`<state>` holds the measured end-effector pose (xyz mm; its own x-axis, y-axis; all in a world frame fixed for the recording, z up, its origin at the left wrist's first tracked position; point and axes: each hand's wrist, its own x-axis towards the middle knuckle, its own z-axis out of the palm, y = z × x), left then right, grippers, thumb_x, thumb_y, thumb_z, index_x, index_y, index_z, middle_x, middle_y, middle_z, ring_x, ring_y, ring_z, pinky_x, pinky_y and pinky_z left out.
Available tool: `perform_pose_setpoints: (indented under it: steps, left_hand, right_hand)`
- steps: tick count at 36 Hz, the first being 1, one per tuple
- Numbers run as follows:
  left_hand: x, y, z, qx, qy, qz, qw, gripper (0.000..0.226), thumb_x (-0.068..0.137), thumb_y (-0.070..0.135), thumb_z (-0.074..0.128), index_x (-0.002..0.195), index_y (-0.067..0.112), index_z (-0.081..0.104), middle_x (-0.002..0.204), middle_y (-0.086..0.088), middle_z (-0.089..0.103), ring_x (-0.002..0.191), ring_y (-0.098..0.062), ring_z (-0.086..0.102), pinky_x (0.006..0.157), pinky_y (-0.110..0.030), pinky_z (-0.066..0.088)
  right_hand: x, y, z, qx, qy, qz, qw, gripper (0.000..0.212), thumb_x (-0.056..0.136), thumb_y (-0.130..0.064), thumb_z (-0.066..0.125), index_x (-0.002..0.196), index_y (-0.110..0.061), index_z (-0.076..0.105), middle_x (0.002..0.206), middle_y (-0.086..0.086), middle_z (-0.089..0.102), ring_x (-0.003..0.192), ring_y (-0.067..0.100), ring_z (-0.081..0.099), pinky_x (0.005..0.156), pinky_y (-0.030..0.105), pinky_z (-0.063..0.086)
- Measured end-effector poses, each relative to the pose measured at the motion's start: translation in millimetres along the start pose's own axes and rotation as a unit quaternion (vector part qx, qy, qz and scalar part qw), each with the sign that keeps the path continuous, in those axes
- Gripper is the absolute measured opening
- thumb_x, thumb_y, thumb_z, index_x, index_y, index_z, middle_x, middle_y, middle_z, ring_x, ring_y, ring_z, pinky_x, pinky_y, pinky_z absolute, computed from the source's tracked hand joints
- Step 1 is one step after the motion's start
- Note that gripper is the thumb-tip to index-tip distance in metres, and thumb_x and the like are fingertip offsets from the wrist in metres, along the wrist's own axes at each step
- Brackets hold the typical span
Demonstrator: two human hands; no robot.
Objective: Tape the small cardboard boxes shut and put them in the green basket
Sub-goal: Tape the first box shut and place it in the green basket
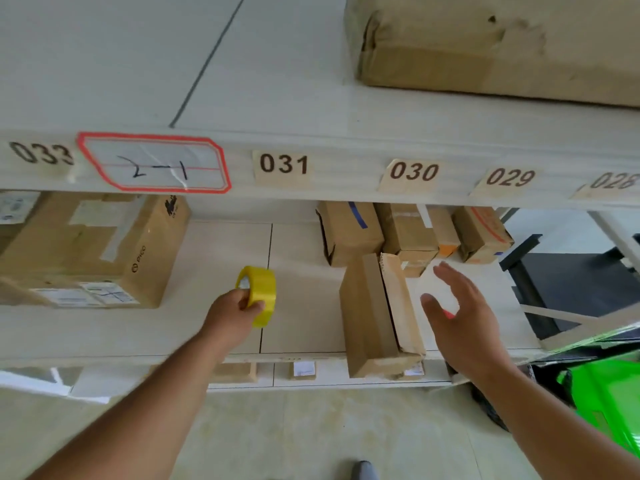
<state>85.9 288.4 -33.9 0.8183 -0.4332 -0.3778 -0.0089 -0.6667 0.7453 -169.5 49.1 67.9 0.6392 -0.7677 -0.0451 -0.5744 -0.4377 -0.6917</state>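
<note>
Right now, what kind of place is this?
Probably a stockroom or warehouse: white shelves carry number labels, with cardboard boxes stored underneath. The left hand holds yellow tape.

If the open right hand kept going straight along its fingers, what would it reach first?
Probably the small cardboard boxes at the back of the shelf. The right hand is open and empty, fingers pointing up-left toward them; depth is unclear.

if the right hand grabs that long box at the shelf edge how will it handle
The long box probably feels light and stiff: plain cardboard, narrow. Its open flap may flop. It overhangs the shelf edge, so a push from the right hand could tip it off.
</note>
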Motion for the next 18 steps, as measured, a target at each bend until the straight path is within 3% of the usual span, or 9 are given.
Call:
perform_pose_setpoints:
  steps: [3,8,11,14,16,18]
  left_hand:
    - [-31,26,-8,-0.105,-0.045,0.001,0.993,0.008,0.096,0.023,0.066,0.093,0.025,0.073,0.099,0.002,0.076,0.097,-0.019,0.071,0.090,-0.036,0.052]
    - [-85,64,-13,-0.232,-0.100,0.014,0.968,0.008,0.097,0.020,0.066,0.099,0.024,0.072,0.089,0.011,0.078,0.086,-0.009,0.073,0.075,-0.023,0.052]
    - [-113,80,-13,-0.283,-0.133,0.022,0.950,0.015,0.096,0.017,0.065,0.110,0.017,0.070,0.099,0.003,0.079,0.095,-0.015,0.074,0.085,-0.029,0.055]
    - [-135,92,-13,-0.313,-0.164,0.029,0.935,0.019,0.099,0.019,0.060,0.114,0.014,0.070,0.106,-0.003,0.077,0.101,-0.020,0.073,0.093,-0.036,0.055]
    - [-143,99,-12,-0.326,-0.189,0.032,0.926,0.020,0.100,0.020,0.058,0.116,0.012,0.069,0.109,-0.006,0.076,0.104,-0.022,0.072,0.096,-0.039,0.054]
    - [-144,102,-11,-0.310,-0.190,0.042,0.930,0.020,0.099,0.023,0.061,0.115,0.012,0.067,0.110,-0.007,0.075,0.103,-0.021,0.072,0.097,-0.040,0.055]
  right_hand:
    - [-19,-17,8,0.002,0.010,-0.054,0.998,0.044,0.099,-0.032,0.059,0.142,-0.031,0.053,0.146,-0.016,0.048,0.131,0.006,0.048,0.109,0.041,0.048]
    - [-49,-59,28,0.051,-0.082,-0.061,0.993,0.026,0.098,-0.033,0.061,0.123,-0.038,0.062,0.122,-0.022,0.062,0.113,0.000,0.060,0.094,0.026,0.053]
    - [-50,-75,40,0.068,-0.170,-0.048,0.982,0.018,0.094,-0.044,0.059,0.111,-0.041,0.065,0.107,-0.025,0.067,0.103,-0.003,0.061,0.088,0.018,0.050]
    - [-55,-92,42,0.126,-0.215,-0.062,0.966,0.017,0.101,-0.037,0.057,0.109,-0.030,0.071,0.095,-0.019,0.072,0.083,-0.003,0.062,0.070,0.007,0.044]
    - [-60,-98,38,0.146,-0.216,-0.069,0.963,0.022,0.103,-0.037,0.057,0.104,-0.022,0.073,0.084,-0.008,0.069,0.072,0.004,0.058,0.067,0.017,0.045]
    - [-63,-98,35,0.150,-0.209,-0.073,0.963,0.029,0.101,-0.044,0.057,0.100,-0.019,0.072,0.085,0.004,0.068,0.074,0.016,0.058,0.069,0.033,0.047]
